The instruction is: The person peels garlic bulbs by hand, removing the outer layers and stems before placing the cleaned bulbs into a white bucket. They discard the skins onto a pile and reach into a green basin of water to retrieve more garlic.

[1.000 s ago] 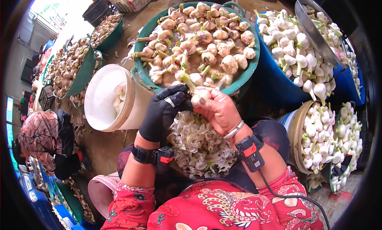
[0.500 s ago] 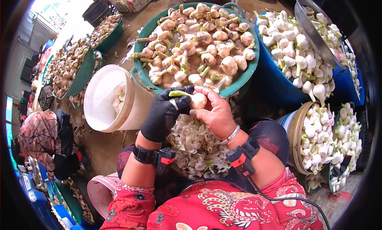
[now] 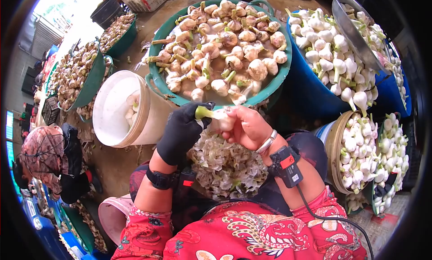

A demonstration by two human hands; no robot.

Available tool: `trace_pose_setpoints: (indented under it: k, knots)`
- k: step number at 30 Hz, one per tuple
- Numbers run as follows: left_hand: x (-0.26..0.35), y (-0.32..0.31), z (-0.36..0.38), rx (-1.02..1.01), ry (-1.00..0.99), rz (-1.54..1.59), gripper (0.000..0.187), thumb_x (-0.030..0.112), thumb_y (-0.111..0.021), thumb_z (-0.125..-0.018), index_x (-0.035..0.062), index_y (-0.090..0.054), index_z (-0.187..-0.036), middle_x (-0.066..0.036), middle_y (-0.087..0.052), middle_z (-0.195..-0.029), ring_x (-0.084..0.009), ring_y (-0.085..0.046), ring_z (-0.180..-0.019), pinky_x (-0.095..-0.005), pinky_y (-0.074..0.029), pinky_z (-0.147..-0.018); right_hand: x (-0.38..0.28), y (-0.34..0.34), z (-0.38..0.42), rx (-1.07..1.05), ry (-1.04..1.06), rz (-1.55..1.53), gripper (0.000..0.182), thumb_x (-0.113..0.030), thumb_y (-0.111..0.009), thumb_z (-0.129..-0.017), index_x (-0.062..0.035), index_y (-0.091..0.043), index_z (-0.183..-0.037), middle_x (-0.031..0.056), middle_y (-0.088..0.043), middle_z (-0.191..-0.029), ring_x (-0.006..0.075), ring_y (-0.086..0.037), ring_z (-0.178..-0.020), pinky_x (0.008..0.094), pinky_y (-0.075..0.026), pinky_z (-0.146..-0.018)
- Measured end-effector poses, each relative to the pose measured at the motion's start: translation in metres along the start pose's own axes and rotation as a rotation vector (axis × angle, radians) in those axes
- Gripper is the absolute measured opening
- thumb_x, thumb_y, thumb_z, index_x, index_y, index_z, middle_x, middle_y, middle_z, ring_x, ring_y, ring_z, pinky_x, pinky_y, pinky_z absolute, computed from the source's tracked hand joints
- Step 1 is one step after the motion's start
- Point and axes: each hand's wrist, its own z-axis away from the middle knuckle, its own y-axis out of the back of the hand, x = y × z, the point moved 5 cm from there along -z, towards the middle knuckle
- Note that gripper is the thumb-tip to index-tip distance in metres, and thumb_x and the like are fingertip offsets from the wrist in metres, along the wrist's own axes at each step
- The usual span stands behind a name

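A garlic bulb point(image 3: 223, 121) with a short green stem is held between my two hands, just in front of the tub's near rim. My left hand point(image 3: 182, 133), in a black glove, is closed around the stem end. Bare and curled, my right hand point(image 3: 250, 128) pinches the bulb's skin from the right side. Below them lies a heap of loose garlic peels point(image 3: 227, 165) between my knees. Beyond my hands a green tub point(image 3: 154, 82) holds many unpeeled bulbs in murky water.
On the left a white bucket point(image 3: 105, 109) lies tilted with a few peeled bulbs inside. Peeled garlic fills a blue barrel point(image 3: 306, 91) and a bucket point(image 3: 335, 147) on the right. A metal basin point(image 3: 355, 35) leans there. A person point(image 3: 51, 156) crouches at far left.
My right hand has turned and its fingers have curled in against the bulb. The left hand has shifted slightly, and the stem now points more upward.
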Motion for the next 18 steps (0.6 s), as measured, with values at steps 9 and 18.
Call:
trace_pose_setpoints:
  k: [9,18]
  knots:
    - [-0.013,0.002,-0.003,0.059,0.277,0.466,0.036,0.006,-0.057,-0.085,-0.0009,-0.058,-0.12,-0.005,-0.064,-0.089,-0.0097,-0.06,-0.075,-0.022,-0.048,-0.066,0.005,-0.002,0.004,-0.128,-0.166,-0.031,0.034,-0.025,-0.053,-0.089,-0.0042,-0.052,-0.116,0.0159,-0.066,-0.092,0.0195,-0.064,-0.07,0.0292,-0.051,-0.06]
    - [0.003,-0.013,0.006,0.026,0.25,0.604,0.03,0.011,-0.061,-0.083,-0.0037,-0.062,-0.109,-0.009,-0.066,-0.093,-0.0168,-0.062,-0.076,-0.0296,-0.052,-0.072,-0.007,-0.005,0.003,0.202,0.166,0.088,0.012,-0.013,-0.057,-0.091,-0.0044,-0.059,-0.098,0.0016,-0.062,-0.086,0.0128,-0.06,-0.073,0.0251,-0.049,-0.065]
